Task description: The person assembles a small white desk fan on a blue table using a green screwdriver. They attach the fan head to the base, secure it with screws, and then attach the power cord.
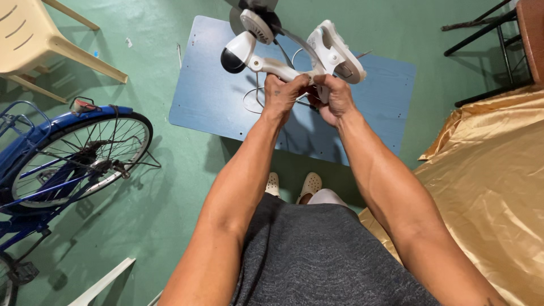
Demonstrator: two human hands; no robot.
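While the person sat in a grey shirt [323, 255] with both forearms stretched forward, pale clogs [310, 184] showed on the green floor [170, 187] just below the lap. Out past the forearms, the left hand [281, 96] and the right hand [335, 97] met close together, fingers curled and clamped on the white stem of a small electric fan body [283, 51], held up in the air above the floor. That fan body was white plastic with a dark rounded motor end toward the left, a vented housing at the top, and a flat white base piece tilted up on the right, just beyond the right hand's knuckles. Thin wire loops of a fan guard [255, 99] hung behind the left hand.

Beneath and beyond the hands, a blue board [209, 96] lay flat on the floor. A gold satin cloth [487, 187] covered something at the right. To the left stood a blue bicycle [68, 153], its wheel near the board's corner. Farther off were a cream plastic chair [34, 39] at upper left and dark metal furniture legs [481, 34] at upper right.
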